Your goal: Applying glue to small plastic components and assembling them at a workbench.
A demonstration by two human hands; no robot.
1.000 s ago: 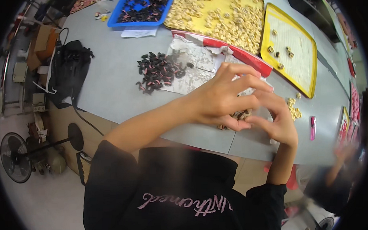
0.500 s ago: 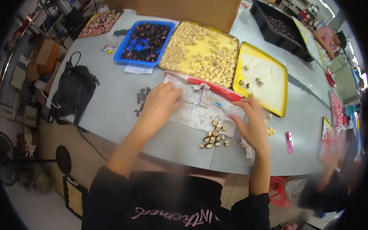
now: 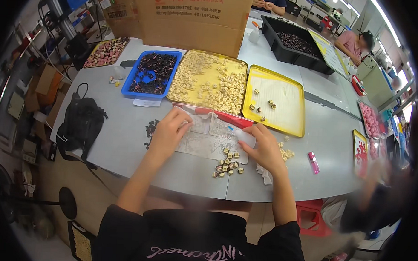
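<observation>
While palms lie down, left hand [image 3: 168, 131], right hand [image 3: 263, 148] flat on clear sheet [image 3: 207, 139]

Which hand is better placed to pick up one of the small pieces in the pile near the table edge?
Probably the right hand: it rests on the clear sheet beside the pile. The left hand lies on the sheet's far side, farther from it.
</observation>
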